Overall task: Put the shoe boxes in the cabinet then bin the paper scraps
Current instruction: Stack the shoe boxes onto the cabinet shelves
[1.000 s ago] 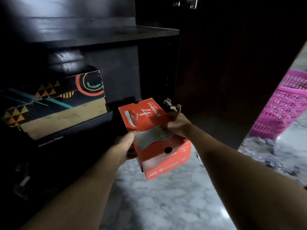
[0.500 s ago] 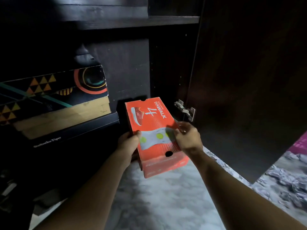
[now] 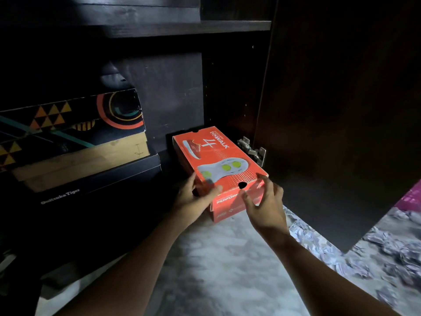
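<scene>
In the head view, the orange shoe box (image 3: 218, 163) is seen lying lengthwise in the lower compartment of the cabinet (image 3: 182, 28). Its far end is set towards the back wall and its near end projects over the floor (image 3: 227, 270). It is placed in the gap between a stack of boxes and the hinge (image 3: 252, 151), apparently because that space fits it.

The near left corner is gripped by the left hand (image 3: 189, 199), with the thumb laid on the lid, probably to steer the box. The right hand (image 3: 266, 206) is held at the near right corner with its fingers (image 3: 247, 197) spread and lightly bent. Whether they touch cannot be told.

In the same compartment, a patterned box (image 3: 68, 117) is stacked on a tan box (image 3: 86, 160), which sits on a black box (image 3: 102, 185). All lids are shut, so the contents are hidden. Paper scraps (image 3: 387, 252) are strewn on the floor beneath the open door (image 3: 341, 110), near a pink basket (image 3: 410, 199).
</scene>
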A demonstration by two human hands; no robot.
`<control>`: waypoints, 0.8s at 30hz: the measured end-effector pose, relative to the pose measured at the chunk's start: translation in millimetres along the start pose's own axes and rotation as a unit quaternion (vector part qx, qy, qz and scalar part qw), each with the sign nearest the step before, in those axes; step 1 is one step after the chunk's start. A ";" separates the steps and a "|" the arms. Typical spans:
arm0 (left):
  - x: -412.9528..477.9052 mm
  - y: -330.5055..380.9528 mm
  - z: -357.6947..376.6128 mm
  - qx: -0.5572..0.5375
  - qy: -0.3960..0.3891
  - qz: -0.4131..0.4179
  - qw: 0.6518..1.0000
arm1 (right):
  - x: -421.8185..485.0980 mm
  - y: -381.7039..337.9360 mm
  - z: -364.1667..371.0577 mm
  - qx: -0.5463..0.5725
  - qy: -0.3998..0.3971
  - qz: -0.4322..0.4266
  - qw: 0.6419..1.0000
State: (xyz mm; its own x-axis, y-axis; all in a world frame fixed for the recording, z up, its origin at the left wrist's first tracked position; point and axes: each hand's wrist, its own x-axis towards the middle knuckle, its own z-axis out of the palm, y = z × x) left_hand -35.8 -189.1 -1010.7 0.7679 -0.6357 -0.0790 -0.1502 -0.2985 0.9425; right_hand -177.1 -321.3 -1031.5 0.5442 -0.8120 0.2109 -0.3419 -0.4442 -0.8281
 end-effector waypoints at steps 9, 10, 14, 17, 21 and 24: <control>17.7 20.0 15.8 0.054 0.077 0.012 0.995 | 33.6 -23.0 30.1 0.161 -0.030 0.081 0.983; 20.9 21.4 17.1 0.039 0.087 0.001 0.995 | 38.0 -24.4 33.5 0.183 -0.046 0.091 0.978; 34.3 25.7 19.1 0.015 0.122 -0.026 0.992 | 49.8 -26.6 47.4 0.216 -0.125 0.117 0.961; 43.6 23.9 19.9 -0.005 0.144 -0.039 0.989 | 57.4 -30.6 49.7 0.202 -0.172 0.115 0.957; 47.7 23.0 19.0 -0.081 0.125 -0.081 0.986 | 68.7 -41.4 56.6 0.162 -0.211 0.118 0.957; 45.8 28.5 18.2 -0.137 0.087 -0.109 0.981 | 76.4 -47.0 65.0 0.139 -0.218 0.095 0.961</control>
State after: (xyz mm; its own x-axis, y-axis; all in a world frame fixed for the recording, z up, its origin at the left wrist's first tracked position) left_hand -16.2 -239.8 -993.4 0.8618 -0.4395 -0.2532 0.1831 -0.1960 0.9633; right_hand -69.7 -337.9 -1010.2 0.7819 -0.6062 -0.1456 -0.2822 -0.1359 -0.9497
